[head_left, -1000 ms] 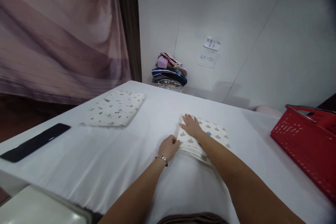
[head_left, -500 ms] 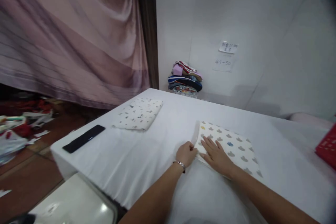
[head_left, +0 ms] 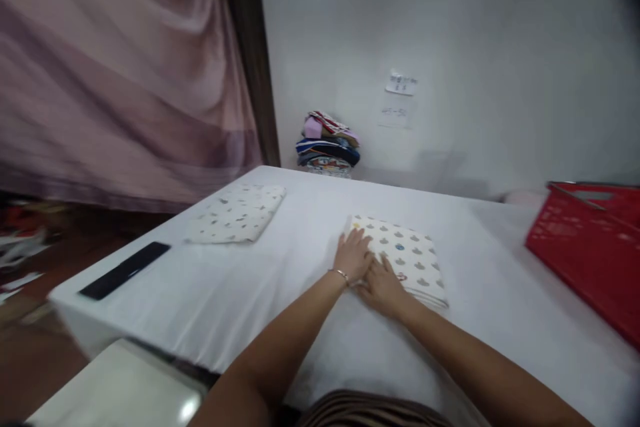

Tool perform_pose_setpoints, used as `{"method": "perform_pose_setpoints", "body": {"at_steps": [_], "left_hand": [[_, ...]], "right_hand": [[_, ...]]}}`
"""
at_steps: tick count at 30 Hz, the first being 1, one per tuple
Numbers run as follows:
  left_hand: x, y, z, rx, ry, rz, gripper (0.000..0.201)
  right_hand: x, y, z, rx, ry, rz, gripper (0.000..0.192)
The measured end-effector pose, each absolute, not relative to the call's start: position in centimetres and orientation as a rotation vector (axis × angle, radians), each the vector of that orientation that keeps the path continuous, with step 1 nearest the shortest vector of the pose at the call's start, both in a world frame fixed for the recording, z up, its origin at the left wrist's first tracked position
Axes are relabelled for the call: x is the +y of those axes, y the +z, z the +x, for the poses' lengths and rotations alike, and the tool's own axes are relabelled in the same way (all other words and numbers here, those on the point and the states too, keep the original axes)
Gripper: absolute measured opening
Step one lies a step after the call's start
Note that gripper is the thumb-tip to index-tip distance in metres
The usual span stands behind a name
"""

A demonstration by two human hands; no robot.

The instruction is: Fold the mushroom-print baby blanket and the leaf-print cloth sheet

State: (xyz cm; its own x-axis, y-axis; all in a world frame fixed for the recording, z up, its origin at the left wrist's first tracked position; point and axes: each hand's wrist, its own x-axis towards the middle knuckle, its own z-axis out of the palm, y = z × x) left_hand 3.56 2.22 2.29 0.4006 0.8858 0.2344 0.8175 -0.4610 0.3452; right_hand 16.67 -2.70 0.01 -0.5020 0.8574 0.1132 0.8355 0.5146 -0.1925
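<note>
A folded white cloth (head_left: pixel 415 253) with grey, yellow and blue printed shapes lies flat on the white-covered table (head_left: pixel 310 227). My left hand (head_left: pixel 353 255), with a bracelet at the wrist, rests on the cloth's left edge with its fingers stretched out. Beside it, my right hand (head_left: pixel 383 285) lies on the near-left corner, fingers extended and touching the left hand. Neither hand grips the cloth. Layered folds show along its near edge, to the right of the right hand.
Another folded patterned cloth (head_left: pixel 240 213) lies at the left, near a black flat object (head_left: pixel 125 270). A red basket (head_left: pixel 590 247) stands on the right. Folded clothes (head_left: pixel 327 143) are stacked beyond the far edge. A pale stool-like surface (head_left: pixel 120 387) is at lower left.
My left hand has opened from a closed grip at the cloth's edge and now lies on top. The right hand has slid toward the near edge. The view has turned right, showing more red basket.
</note>
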Motion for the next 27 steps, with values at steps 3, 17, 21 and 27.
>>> {"method": "perform_pose_setpoints", "body": {"at_steps": [3,17,21,27], "left_hand": [[3.1,0.7,4.0,1.559,0.348,2.483,0.052],[4.0,-0.2,3.3,1.629,0.203,2.575,0.06],[4.2,0.1,3.2,1.62,0.184,2.571,0.06],[3.0,1.1,3.6,1.56,0.375,2.646,0.048]], "right_hand": [[-4.7,-0.9,18.2,-2.562,0.157,-1.444,0.071],[-6.0,0.9,27.5,-2.064,0.422,-1.784,0.072],[-5.7,-0.1,29.9,-1.564,0.812,-1.63,0.063],[-8.4,0.2,32.7,-1.027,0.818,-1.608,0.042]]}}
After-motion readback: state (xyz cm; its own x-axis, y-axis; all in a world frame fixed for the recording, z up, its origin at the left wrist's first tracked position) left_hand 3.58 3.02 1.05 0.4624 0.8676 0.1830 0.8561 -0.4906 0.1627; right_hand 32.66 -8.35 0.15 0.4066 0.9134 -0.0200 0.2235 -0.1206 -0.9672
